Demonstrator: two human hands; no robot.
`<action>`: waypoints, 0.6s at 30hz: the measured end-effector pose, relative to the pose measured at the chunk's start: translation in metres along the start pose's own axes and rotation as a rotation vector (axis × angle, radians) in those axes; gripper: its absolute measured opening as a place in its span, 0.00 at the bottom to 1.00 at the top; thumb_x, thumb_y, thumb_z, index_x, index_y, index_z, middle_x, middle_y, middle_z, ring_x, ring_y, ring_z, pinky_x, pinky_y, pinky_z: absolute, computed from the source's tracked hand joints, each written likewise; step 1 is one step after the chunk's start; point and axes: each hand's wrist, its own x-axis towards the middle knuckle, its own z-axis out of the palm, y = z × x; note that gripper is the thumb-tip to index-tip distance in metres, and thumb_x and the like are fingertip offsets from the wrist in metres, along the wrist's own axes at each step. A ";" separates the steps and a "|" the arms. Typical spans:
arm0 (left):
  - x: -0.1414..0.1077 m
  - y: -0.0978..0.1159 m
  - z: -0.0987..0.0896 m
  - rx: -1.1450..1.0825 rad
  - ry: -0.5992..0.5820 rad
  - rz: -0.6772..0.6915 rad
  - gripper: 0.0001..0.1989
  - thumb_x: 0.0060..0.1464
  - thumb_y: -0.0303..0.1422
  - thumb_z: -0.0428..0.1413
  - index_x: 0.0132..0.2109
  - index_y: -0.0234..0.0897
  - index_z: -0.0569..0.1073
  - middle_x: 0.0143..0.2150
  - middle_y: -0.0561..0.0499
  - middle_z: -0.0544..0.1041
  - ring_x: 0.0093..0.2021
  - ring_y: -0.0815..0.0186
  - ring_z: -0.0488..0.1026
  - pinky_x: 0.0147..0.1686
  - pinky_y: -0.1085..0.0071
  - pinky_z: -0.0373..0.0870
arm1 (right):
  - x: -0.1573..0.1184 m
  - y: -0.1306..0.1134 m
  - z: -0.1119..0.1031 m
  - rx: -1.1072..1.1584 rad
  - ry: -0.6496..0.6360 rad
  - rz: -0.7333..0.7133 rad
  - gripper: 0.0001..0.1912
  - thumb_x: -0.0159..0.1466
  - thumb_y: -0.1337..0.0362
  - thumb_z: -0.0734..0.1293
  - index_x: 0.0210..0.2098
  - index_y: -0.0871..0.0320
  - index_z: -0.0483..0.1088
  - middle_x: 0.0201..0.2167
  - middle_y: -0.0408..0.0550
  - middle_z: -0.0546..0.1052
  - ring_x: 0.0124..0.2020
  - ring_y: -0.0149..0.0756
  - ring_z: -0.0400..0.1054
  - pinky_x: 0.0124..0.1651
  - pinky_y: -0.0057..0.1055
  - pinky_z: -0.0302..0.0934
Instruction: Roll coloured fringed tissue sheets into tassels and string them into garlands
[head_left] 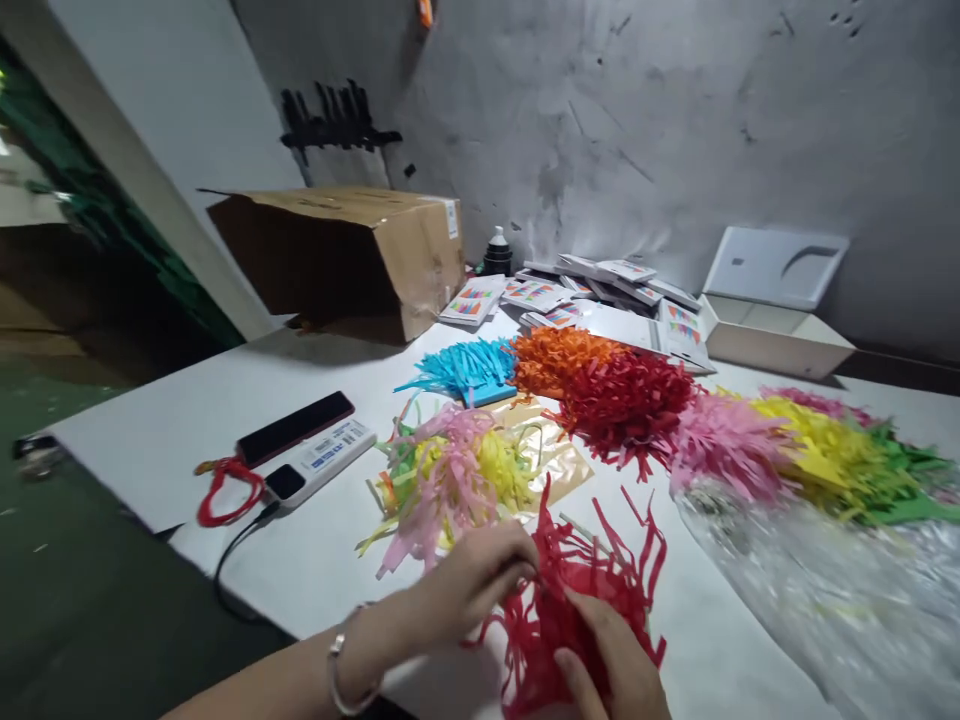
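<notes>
Red fringed tissue paper lies at the front of the table, its cut strips spreading to the far side and the right. My left hand, with a bracelet on the wrist, pinches the paper at its left edge. Over its near right part my right hand grips the same paper between thumb and fingers. Just beyond my left hand sits a loose heap of pink, yellow and green fringed tissue, partly on a tan plastic sheet.
Blue, orange, dark red, pink and yellow fringe bundles line the table's far side. Clear plastic covers the right. At left lie a phone, power strip and red cord. A cardboard box stands behind.
</notes>
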 end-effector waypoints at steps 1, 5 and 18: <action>0.001 -0.002 -0.017 0.012 0.059 -0.030 0.10 0.66 0.30 0.47 0.40 0.37 0.72 0.34 0.49 0.77 0.28 0.67 0.72 0.29 0.73 0.71 | -0.003 0.004 -0.004 -0.047 -0.030 -0.053 0.21 0.70 0.57 0.64 0.60 0.55 0.67 0.49 0.51 0.81 0.48 0.42 0.78 0.49 0.32 0.74; 0.004 -0.014 -0.087 0.326 0.505 -0.133 0.09 0.66 0.31 0.49 0.45 0.38 0.74 0.40 0.49 0.78 0.39 0.61 0.77 0.41 0.65 0.75 | -0.019 0.021 -0.020 -0.287 -0.109 -0.214 0.28 0.64 0.60 0.70 0.62 0.60 0.67 0.55 0.54 0.78 0.53 0.47 0.76 0.52 0.38 0.73; 0.010 -0.019 0.063 0.474 -0.417 0.352 0.19 0.60 0.35 0.61 0.55 0.36 0.69 0.49 0.42 0.76 0.47 0.56 0.72 0.49 0.62 0.69 | -0.047 0.019 -0.018 -0.062 0.170 0.327 0.12 0.64 0.68 0.62 0.46 0.55 0.73 0.45 0.51 0.80 0.46 0.43 0.76 0.47 0.39 0.72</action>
